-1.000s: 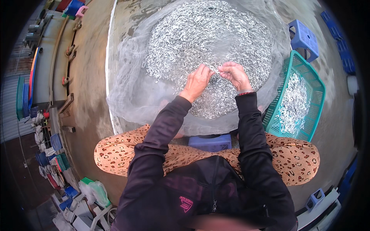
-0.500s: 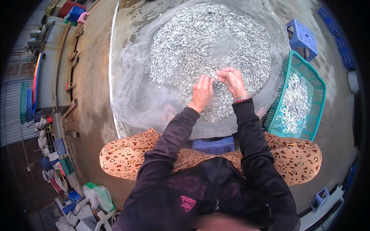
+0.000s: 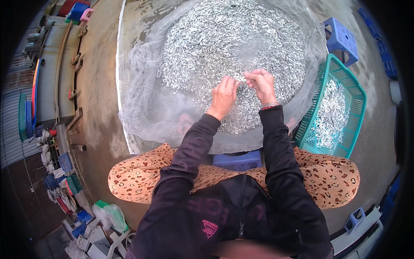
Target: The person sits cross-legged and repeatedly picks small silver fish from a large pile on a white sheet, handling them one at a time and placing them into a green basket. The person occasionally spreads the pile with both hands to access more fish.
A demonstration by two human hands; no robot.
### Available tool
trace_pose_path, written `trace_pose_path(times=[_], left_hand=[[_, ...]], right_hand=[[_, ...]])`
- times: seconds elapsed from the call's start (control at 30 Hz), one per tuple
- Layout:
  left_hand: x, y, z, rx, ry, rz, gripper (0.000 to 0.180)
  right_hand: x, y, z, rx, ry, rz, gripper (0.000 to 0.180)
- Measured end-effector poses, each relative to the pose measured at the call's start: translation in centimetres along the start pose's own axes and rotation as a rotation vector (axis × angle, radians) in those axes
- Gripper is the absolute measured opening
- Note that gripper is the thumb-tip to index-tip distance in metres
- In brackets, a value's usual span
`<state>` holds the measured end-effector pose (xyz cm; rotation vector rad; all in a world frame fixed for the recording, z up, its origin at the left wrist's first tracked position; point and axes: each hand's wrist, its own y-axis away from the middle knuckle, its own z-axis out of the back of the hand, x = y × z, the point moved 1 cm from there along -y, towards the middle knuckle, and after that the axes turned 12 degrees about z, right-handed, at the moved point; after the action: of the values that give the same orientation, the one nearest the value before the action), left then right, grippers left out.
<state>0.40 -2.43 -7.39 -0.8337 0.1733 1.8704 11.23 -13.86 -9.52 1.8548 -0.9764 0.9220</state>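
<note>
My left hand (image 3: 223,98) and my right hand (image 3: 262,87) meet above a broad pile of small silvery curved pieces (image 3: 215,41), like little links or hooks, whose exact kind I cannot make out. Thumb and fingers are pinched on both sides. A small pale curved piece (image 3: 240,79) shows between the fingertips, apparently gripped from both ends. The pile lies on a translucent mesh sheet (image 3: 144,105) gathered up around it. To the right stands a green plastic basket (image 3: 362,108), holding a smaller heap of similar, brighter-looking pieces (image 3: 331,118).
A blue plastic stool (image 3: 341,39) stands beyond the basket; another blue stool (image 3: 237,161) sits between my knees at the mesh's near edge. Along the left run a long metal trough (image 3: 58,73) and assorted clutter. A plastic bag (image 3: 111,216) lies lower left.
The view has shifted slightly. Both hands sit a little farther forward over the pile, and the pale piece between the fingertips shows more plainly.
</note>
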Motion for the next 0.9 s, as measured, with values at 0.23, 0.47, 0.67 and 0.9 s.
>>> trace_pose_path(times=[0.23, 0.47, 0.67, 0.9], left_hand=[[3.2, -1.5, 1.9, 0.086, 0.221, 0.135, 0.014], [3.1, -2.9, 2.7, 0.39, 0.439, 0.339, 0.019], [2.0, -3.2, 2.7, 0.338, 0.258, 0.263, 0.018], [1.4, -2.6, 2.8, 0.202, 0.022, 0.073, 0.013]], right_hand=[[0.8, 0.1, 1.7, 0.341, -0.121, -0.303, 0.062], [0.4, 1.0, 1.8, 0.562, -0.742, -0.278, 0.071], [-0.6, 0.5, 1.5, 0.426, -0.18, -0.175, 0.037], [-1.4, -0.1, 0.8, 0.251, -0.179, -0.141, 0.021]])
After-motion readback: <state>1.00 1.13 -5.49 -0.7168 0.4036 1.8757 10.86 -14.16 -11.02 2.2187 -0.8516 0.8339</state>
